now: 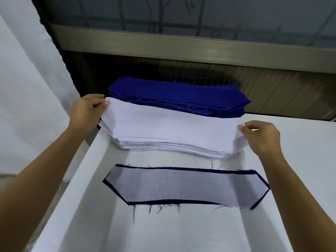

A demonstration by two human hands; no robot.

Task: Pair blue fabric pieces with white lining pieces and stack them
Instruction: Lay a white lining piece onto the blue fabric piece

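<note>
A stack of blue fabric pieces [181, 96] lies at the back of the white table. In front of it sits a stack of white lining pieces [172, 144]. The top white lining piece [171, 122] is held at both ends: my left hand [87, 110] pinches its left end, and my right hand [261, 137] pinches its right end. Nearer to me lies a paired piece [185, 187], a white lining laid on a blue piece, with the blue showing as a thin border.
The white cloth-covered table [163, 230] has its left edge running diagonally past my left arm. A dark wall and metal ledge [181, 46] stand behind the blue stack. A pale wall [27, 88] is at the left.
</note>
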